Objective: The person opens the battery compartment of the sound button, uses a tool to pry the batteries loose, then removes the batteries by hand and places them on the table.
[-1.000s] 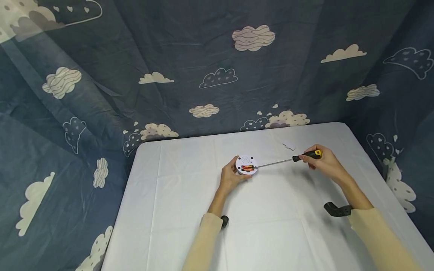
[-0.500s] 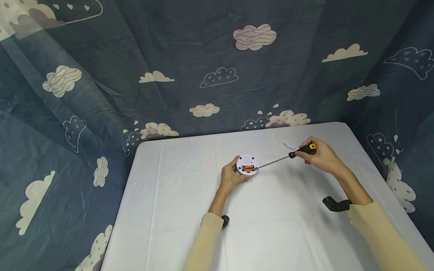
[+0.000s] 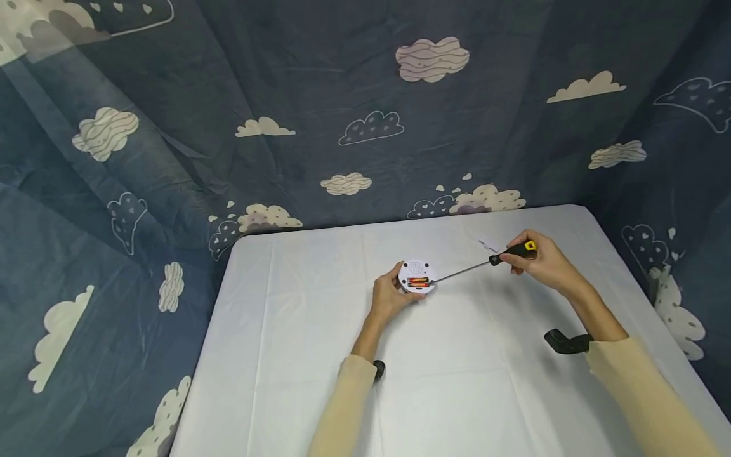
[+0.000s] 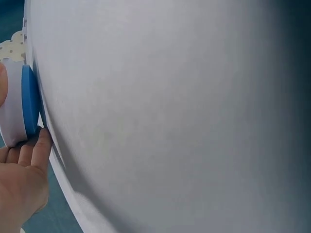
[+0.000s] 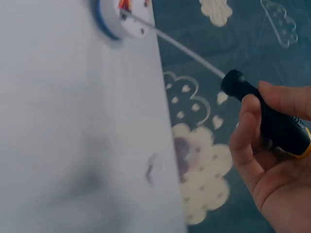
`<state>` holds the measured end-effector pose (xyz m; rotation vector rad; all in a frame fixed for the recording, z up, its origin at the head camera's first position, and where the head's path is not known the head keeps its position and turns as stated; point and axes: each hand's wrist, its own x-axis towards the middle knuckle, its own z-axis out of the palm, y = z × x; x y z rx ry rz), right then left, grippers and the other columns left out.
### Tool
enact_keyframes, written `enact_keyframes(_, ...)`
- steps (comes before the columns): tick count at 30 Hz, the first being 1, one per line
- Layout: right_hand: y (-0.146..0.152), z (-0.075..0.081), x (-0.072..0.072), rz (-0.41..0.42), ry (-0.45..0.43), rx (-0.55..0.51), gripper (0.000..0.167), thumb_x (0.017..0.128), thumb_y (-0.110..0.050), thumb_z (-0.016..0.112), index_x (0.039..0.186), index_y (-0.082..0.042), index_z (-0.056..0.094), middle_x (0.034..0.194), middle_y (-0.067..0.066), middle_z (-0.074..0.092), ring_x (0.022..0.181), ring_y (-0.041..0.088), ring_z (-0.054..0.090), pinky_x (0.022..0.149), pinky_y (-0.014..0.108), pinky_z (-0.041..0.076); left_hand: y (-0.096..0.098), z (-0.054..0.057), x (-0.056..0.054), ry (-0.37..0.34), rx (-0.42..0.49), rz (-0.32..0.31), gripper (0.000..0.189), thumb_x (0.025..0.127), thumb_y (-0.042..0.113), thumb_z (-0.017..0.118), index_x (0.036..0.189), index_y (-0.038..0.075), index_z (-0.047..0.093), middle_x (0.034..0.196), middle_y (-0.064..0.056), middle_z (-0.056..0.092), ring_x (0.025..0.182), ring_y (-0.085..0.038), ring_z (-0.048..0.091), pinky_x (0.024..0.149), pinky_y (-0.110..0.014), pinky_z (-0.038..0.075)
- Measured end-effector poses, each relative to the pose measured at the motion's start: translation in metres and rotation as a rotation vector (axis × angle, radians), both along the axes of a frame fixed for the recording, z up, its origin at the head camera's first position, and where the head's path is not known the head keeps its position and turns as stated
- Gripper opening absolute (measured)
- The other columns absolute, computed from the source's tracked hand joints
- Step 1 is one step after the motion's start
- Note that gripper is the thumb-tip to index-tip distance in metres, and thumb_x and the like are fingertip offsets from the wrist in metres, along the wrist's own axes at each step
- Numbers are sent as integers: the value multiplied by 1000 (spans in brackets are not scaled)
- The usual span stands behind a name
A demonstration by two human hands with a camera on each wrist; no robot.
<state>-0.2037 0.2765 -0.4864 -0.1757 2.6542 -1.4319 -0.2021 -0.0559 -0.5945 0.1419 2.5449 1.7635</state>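
My left hand [image 3: 388,297] holds a round white device [image 3: 415,269] by its edge, thumb on the near side. Its speaker-holed back faces up, with several dark spots around the rim. Orange-red batteries [image 3: 419,282] lie in its uncovered compartment. In the left wrist view a blue layer [image 4: 30,99] shows on the device's other side. My right hand [image 3: 545,265] grips a screwdriver [image 5: 272,116] by its black and yellow handle. Its long metal shaft slants down to the left, the tip at the right end of the batteries. Whether the tip touches a battery, I cannot tell.
A small white piece with a dark line [image 3: 487,245] lies on the white-covered table [image 3: 308,355], just left of my right hand. Dark blue cloth [image 3: 320,82] with cloud prints hangs behind and at both sides.
My right hand has raised the screwdriver handle and shifted slightly left, so the shaft slants more steeply. The tip stays at the batteries' right end. My left hand has kept its hold.
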Motion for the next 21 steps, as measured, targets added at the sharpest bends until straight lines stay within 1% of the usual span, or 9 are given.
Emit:
enact_keyframes(3,11,-15,1,-18,-40,-72,37,99,-16,72,119,6,51,90,3,67,70,15,68,66,26,65,-1,0,-1,-7,21,0,94,69,3,96,150,-2,50,146,-19,61,131,-26,64,106,-22,56)
enact_keyframes(5,18,-26,3,-36,-75,-115,38,100,-19,71,119,6,51,86,-2,69,69,13,67,68,28,65,-1,0,-2,-18,45,-5,93,69,1,95,150,-4,49,146,-21,60,131,-27,64,105,-22,56)
enact_keyframes(9,27,-48,9,-65,-157,-209,40,100,-23,71,118,7,52,83,-4,72,69,12,69,69,28,66,-2,0,-1,-45,82,-8,94,70,-1,94,151,-5,47,148,-22,58,134,-29,62,106,-22,56)
enact_keyframes(12,29,-60,13,-83,-212,-250,38,101,-23,69,119,7,53,83,-5,73,69,10,71,70,26,66,-2,-2,-1,-69,114,0,94,70,-2,93,151,-5,46,149,-22,56,136,-28,60,107,-21,54)
enact_keyframes(16,28,-70,18,-101,-265,-282,38,102,-25,68,120,6,53,85,-5,74,71,8,72,71,23,66,-4,-4,-1,-77,139,8,95,70,-3,93,152,-4,46,150,-21,56,136,-27,60,107,-20,54)
enact_keyframes(21,28,-77,24,-130,-351,-393,37,101,-28,69,117,1,53,85,-4,75,70,6,72,69,22,66,-4,-4,0,-66,145,1,93,71,-4,92,152,-4,46,149,-22,57,136,-28,60,108,-21,54)
